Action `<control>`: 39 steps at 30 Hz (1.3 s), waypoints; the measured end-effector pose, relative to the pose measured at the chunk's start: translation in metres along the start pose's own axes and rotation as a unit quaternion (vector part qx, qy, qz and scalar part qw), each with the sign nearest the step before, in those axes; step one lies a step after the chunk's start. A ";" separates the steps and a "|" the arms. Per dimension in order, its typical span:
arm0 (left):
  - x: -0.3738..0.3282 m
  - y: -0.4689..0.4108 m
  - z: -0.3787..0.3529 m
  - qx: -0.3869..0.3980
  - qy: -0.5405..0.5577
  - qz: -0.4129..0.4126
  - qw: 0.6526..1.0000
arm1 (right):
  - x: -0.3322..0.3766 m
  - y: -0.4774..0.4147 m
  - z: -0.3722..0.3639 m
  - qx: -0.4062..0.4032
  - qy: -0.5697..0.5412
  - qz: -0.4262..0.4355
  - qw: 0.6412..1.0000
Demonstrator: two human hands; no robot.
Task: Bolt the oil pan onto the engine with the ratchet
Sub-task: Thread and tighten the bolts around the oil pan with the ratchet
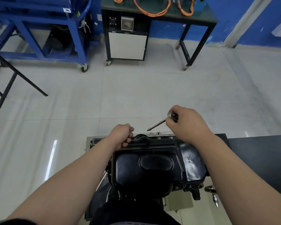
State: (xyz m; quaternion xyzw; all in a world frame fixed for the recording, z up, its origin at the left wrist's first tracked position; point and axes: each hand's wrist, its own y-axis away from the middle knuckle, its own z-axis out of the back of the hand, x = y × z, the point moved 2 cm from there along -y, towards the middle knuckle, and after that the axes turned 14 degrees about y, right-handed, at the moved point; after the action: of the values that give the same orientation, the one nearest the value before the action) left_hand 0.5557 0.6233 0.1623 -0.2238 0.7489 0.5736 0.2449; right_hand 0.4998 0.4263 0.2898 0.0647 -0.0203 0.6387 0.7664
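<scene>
The left hand [122, 135] is curled tight on the far rim of the black oil pan [146, 169], probably steadying it on the engine. The right hand [186, 123] is closed round the ratchet [162, 121], its shaft angled down toward the rim bolts [159, 138]. Its tip hangs short of them, and I can't make out any socket or bolt on it.

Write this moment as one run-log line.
left hand: gripping oil pan rim | right hand: holding ratchet | ratchet tip: above rim

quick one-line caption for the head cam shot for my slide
Left hand steadies the black oil pan at its far edge while the right hand holds the ratchet raised above the flange.
</scene>
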 end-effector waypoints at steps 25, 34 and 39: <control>0.000 -0.037 0.005 0.061 0.004 0.094 0.994 | 0.017 -0.003 -0.015 0.043 -0.140 -0.097 0.984; -0.011 -0.042 0.007 0.080 -0.131 0.095 0.984 | 0.024 0.009 -0.019 0.045 -0.150 -0.124 0.980; -0.011 -0.048 0.008 0.108 -0.194 0.036 0.974 | 0.025 0.014 -0.018 0.050 -0.151 -0.136 0.978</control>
State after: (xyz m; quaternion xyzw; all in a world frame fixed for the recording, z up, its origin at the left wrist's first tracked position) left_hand 0.5948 0.6196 0.1312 -0.0531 0.7524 0.5303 0.3871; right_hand 0.4899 0.4557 0.2760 0.2004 -0.0948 0.5114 0.8303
